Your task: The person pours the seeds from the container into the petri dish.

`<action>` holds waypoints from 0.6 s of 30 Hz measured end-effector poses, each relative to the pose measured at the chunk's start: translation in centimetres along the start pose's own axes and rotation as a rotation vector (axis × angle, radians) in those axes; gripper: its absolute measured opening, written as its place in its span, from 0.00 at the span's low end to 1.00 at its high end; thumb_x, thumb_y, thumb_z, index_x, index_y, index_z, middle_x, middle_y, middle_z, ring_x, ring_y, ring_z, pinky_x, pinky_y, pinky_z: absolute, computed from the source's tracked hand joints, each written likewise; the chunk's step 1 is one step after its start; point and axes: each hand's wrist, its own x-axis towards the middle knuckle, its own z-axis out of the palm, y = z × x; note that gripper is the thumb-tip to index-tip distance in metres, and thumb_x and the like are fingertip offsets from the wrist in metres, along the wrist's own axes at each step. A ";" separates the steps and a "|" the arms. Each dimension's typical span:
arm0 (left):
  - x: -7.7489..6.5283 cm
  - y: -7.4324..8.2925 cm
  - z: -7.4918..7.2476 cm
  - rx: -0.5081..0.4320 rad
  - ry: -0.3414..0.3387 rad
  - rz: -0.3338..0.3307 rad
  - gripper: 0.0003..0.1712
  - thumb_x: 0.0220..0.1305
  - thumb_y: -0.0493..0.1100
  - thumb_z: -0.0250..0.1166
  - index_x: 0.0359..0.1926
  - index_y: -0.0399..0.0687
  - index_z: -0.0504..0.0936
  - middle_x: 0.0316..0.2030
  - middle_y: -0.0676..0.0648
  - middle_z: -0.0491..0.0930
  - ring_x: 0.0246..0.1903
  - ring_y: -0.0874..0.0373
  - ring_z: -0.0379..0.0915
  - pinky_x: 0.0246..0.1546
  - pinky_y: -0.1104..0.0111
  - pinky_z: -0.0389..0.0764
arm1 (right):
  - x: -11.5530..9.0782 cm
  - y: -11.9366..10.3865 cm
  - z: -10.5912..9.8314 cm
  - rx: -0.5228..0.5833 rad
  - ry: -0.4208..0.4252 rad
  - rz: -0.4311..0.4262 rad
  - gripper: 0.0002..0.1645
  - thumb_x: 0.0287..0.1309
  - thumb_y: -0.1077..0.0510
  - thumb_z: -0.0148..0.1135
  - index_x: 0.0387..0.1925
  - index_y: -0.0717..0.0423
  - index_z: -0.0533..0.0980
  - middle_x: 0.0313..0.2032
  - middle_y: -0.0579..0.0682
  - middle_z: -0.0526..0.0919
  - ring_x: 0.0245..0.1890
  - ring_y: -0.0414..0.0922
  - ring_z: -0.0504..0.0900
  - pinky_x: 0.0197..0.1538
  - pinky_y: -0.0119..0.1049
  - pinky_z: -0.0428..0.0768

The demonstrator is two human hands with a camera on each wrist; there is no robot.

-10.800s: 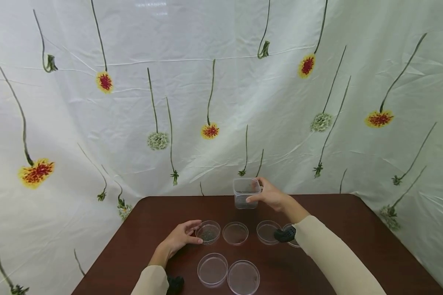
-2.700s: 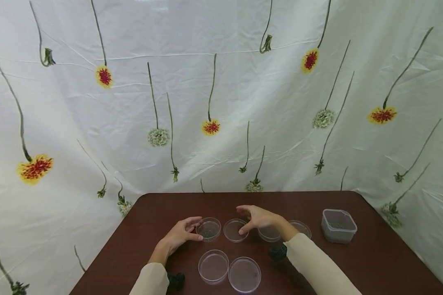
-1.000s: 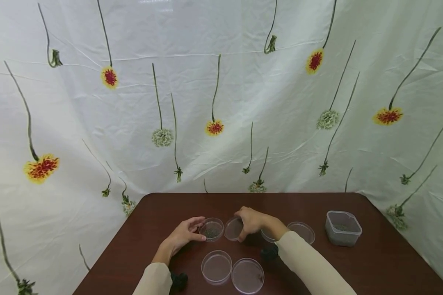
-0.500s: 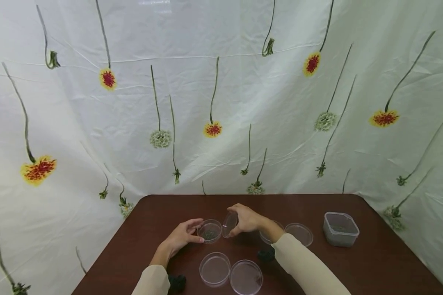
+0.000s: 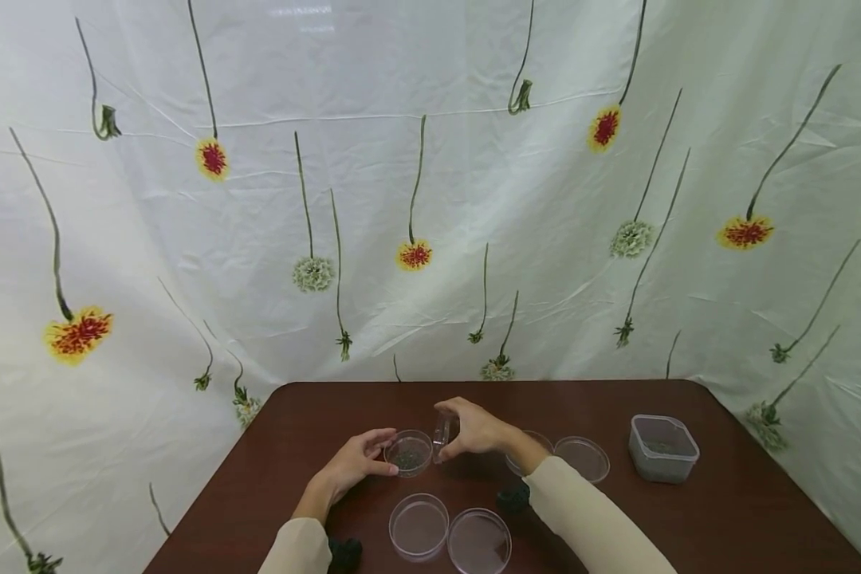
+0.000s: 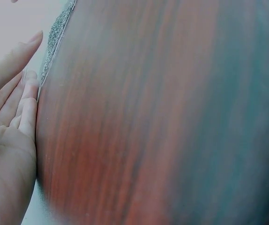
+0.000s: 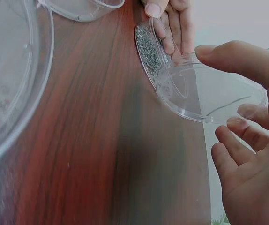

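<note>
A clear petri dish (image 5: 408, 454) with dark greenish granules inside stands on the table. My left hand (image 5: 355, 465) holds its left side, thumb in front and fingers behind. In the right wrist view the granules (image 7: 149, 51) show through the dish wall. The left wrist view catches my left hand (image 6: 10, 136) and a strip of the granules at the left edge. My right hand (image 5: 476, 428) pinches a second clear petri dish (image 5: 441, 435), tipped on edge just right of the first one. That dish (image 7: 214, 91) looks see-through in the right wrist view.
Two clear dishes (image 5: 418, 526) (image 5: 479, 542) lie side by side at the front. Two more dishes (image 5: 582, 460) lie to the right, one partly behind my right wrist. A clear square tub (image 5: 663, 449) with granules stands at the table's right. A flowered cloth (image 5: 373, 199) hangs behind.
The right hand has set the square tub down at the right, moved to the empty dish beside the left hand's one, then lifted and tipped it upright. The left hand stays in place.
</note>
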 end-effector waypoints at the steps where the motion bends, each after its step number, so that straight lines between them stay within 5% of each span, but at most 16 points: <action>1: 0.0 0.0 0.0 -0.001 0.001 -0.003 0.45 0.56 0.33 0.79 0.72 0.31 0.68 0.69 0.29 0.69 0.73 0.31 0.55 0.70 0.46 0.61 | 0.1 0.0 0.2 0.022 0.003 0.002 0.54 0.45 0.55 0.84 0.72 0.65 0.67 0.66 0.58 0.70 0.65 0.57 0.73 0.65 0.52 0.74; 12: 0.2 -0.1 -0.1 0.000 0.000 -0.017 0.44 0.58 0.34 0.78 0.73 0.33 0.68 0.69 0.30 0.68 0.73 0.33 0.57 0.70 0.48 0.63 | 1.1 0.3 2.3 0.257 0.049 0.044 0.54 0.48 0.59 0.82 0.73 0.66 0.64 0.67 0.58 0.68 0.68 0.59 0.71 0.68 0.56 0.71; 18: 0.0 0.0 -0.1 0.004 -0.011 -0.021 0.45 0.58 0.33 0.78 0.73 0.32 0.67 0.70 0.29 0.68 0.73 0.32 0.56 0.70 0.47 0.62 | 1.5 -0.2 2.9 0.282 0.031 0.050 0.52 0.48 0.60 0.80 0.74 0.61 0.65 0.68 0.58 0.65 0.67 0.62 0.70 0.65 0.58 0.73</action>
